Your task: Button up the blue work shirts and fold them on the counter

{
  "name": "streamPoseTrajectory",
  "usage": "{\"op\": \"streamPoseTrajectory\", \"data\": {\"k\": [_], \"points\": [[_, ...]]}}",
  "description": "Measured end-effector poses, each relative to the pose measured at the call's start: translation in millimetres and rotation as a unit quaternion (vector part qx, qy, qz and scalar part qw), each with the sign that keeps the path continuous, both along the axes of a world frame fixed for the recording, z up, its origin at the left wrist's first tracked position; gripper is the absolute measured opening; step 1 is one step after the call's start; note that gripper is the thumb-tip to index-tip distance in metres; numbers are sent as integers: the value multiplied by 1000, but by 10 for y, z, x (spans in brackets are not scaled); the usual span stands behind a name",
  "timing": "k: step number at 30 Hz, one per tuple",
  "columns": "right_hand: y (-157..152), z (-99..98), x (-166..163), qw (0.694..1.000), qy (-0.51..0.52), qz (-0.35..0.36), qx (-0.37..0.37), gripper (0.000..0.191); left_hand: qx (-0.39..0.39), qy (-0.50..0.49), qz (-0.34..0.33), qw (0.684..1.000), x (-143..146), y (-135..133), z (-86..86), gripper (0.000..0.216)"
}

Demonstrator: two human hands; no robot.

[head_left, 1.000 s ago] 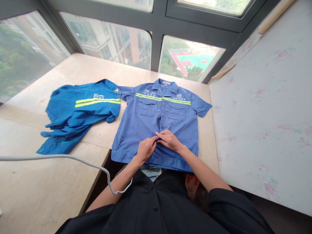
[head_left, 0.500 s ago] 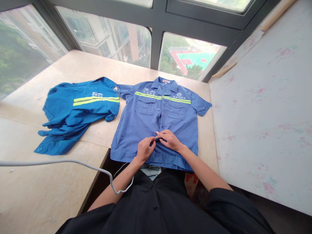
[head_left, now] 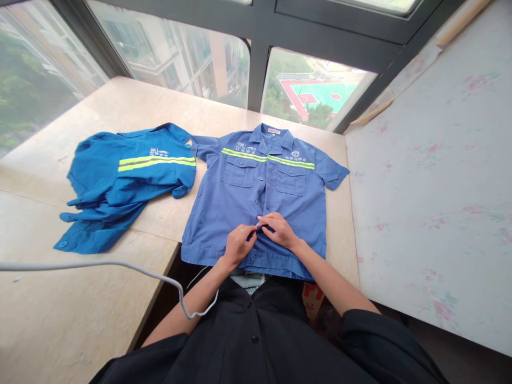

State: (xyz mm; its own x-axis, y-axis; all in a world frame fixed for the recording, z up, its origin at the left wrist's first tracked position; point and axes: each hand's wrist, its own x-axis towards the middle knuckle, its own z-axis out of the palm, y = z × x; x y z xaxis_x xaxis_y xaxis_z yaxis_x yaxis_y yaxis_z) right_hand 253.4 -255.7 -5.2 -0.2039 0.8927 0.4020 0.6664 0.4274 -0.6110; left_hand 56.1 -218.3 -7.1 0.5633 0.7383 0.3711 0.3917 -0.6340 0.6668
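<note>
A blue short-sleeved work shirt (head_left: 224, 213) lies spread face up on the pale ledge, collar toward the window. A yellow-green reflective stripe crosses its chest above two flap pockets. Low on the front placket, my left hand (head_left: 239, 245) and my right hand (head_left: 278, 230) meet, fingertips pinching the shirt's edge between them. The cloth is slightly lifted there; any button under the fingers is hidden. Above the hands the placket stays partly parted. A button shows on the hem band below them.
A crumpled darker blue work jacket (head_left: 132, 176) lies on the ledge (head_left: 60, 309) at left, touching the shirt's sleeve. A grey-white cable (head_left: 132, 266) crosses in front of my left forearm. A floral-patterned panel (head_left: 432, 213) bounds the right; windows stand behind.
Both hands keep pinching the placket at the same spot, with only slight finger movement. The camera view has shifted a little. The jacket and shirt lie as before.
</note>
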Motion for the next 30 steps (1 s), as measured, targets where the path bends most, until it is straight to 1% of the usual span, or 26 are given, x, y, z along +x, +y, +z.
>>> {"op": "streamPoseTrajectory", "data": {"k": [2, 5, 8, 10, 13, 15, 16, 18, 20, 22, 24, 27, 30], "points": [[-10, -9, -14, 1000, 3, -15, 1, 40, 6, -11, -1, 1000, -6, -6, -4, 15], [-43, 12, -34, 998, 2, -49, 25, 35, 14, -26, -4, 1000, -14, -21, -11, 16], [-102, 90, -73, 994, 7, -106, 39, 28, 23, -37, -5, 999, -22, -34, -10, 16], [-152, 163, -118, 988, 34, -150, 9, 22, 31, -45, -6, 998, -25, -38, -1, 15], [-234, 275, -205, 970, 112, -190, -100, 19, 29, -51, -2, 998, -24, -42, 16, 14], [-285, 333, -264, 953, 160, -183, -179, 22, 16, -50, 6, 999, -20, -42, 23, 13], [-306, 354, -290, 948, 171, -174, -207, 23, 8, -50, 11, 999, -17, -40, 24, 13], [-331, 374, -329, 949, 156, -156, -226, 21, -5, -53, 18, 998, -12, -35, 22, 13], [-328, 365, -342, 960, 104, -156, -207, 23, -20, -61, 23, 998, -7, -25, 19, 12], [-293, 335, -322, 971, 40, -164, -171, 36, -43, -66, 28, 996, -3, -15, 20, 12], [-231, 303, -272, 978, -24, -156, -134, 46, -66, -64, 29, 995, 0, -8, 24, 13], [-114, 283, -169, 986, -104, -92, -90, 50, -77, -60, 26, 995, 1, -5, 21, 13], [-11, 284, -76, 986, -144, -15, -76, 42, -66, -60, 19, 996, -3, -10, 5, 13]]}}
